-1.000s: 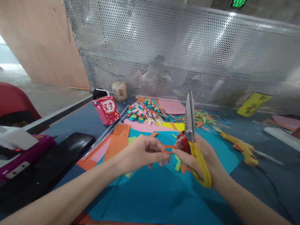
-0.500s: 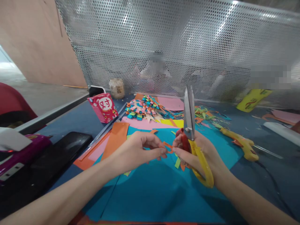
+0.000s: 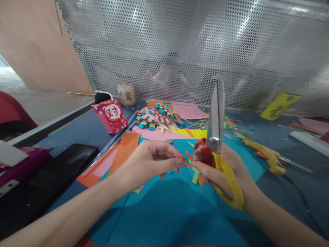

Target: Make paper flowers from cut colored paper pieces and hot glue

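My left hand (image 3: 156,159) pinches one end of a small orange paper strip (image 3: 188,165) above the blue paper (image 3: 164,209). At the strip's other end are the fingertips of my right hand (image 3: 218,171), which also holds scissors (image 3: 215,137) with red and yellow handles. The scissor blades point upward, nearly closed. Small green and orange paper pieces (image 3: 195,176) lie beneath, beside my right fingers. Behind my hands sits a pile of multicoloured fringed paper (image 3: 158,117).
A yellow glue gun (image 3: 266,154) with a black cable rests on the right. To the left are a black phone (image 3: 72,164), a red packet (image 3: 111,116) and a jar (image 3: 126,94). A perforated metal panel (image 3: 164,44) stands behind the table.
The scissors have shifted right and turned slightly, blades still upward. The orange strip's shape between my fingers has changed. The whole view has moved a little.
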Action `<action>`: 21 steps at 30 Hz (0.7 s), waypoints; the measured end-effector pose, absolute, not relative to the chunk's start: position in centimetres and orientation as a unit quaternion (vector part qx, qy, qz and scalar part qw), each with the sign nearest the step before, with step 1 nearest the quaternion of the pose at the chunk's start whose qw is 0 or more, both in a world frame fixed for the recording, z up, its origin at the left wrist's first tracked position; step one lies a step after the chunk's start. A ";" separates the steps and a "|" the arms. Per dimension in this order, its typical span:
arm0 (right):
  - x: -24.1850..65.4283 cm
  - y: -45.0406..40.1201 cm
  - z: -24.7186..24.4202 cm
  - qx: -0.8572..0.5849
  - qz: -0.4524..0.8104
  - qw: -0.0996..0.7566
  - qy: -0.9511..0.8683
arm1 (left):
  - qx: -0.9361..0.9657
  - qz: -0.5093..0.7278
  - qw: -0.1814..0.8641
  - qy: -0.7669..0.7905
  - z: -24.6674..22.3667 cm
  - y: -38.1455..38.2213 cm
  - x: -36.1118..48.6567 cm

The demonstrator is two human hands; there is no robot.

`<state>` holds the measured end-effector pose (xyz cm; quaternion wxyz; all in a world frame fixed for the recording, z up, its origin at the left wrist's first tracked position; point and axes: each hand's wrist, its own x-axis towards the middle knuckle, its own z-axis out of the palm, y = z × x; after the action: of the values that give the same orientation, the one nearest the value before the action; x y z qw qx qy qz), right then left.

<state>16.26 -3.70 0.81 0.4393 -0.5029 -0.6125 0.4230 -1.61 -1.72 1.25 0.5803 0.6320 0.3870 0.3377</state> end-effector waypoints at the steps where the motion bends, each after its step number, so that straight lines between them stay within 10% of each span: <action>1: 16.3 -3.8 0.8 -0.502 0.426 0.440 -0.610 | 0.628 0.340 0.586 0.383 1.2 -1.8 -1.6; 21: 16.2 -4.1 1.3 -0.512 0.384 0.463 -0.614 | 0.542 0.377 0.669 0.342 0.8 -2.5 -0.4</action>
<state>16.24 -4.13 1.26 0.4628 -0.5116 -0.6139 0.3837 -0.44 -2.52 0.78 0.6690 0.5420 0.3418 0.3767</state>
